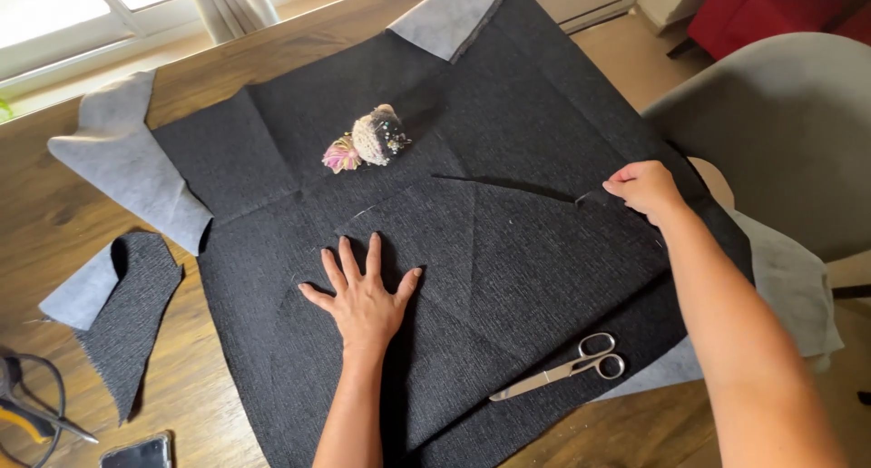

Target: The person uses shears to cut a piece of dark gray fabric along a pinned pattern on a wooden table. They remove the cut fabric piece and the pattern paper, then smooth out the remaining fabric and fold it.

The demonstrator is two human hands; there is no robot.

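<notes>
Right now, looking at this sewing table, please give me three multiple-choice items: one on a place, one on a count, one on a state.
1. Where do the scissors lie?
A. On the black fabric, near its lower right edge
B. On the bare wood beside the window
C. On the grey chair

2. How many pairs of scissors lie on the fabric?
A. One
B. Two
C. Three

3. How is the left hand placed?
A. Closed in a fist
B. Flat, fingers spread, pressing the fabric
C. Raised, holding the pincushion

Answers:
1 A, the metal blades rest on dark cloth below the right hand.
2 A, only one pair shows there.
3 B, the palm lies down on the cloth, while the right hand pinches a fabric edge.
</notes>
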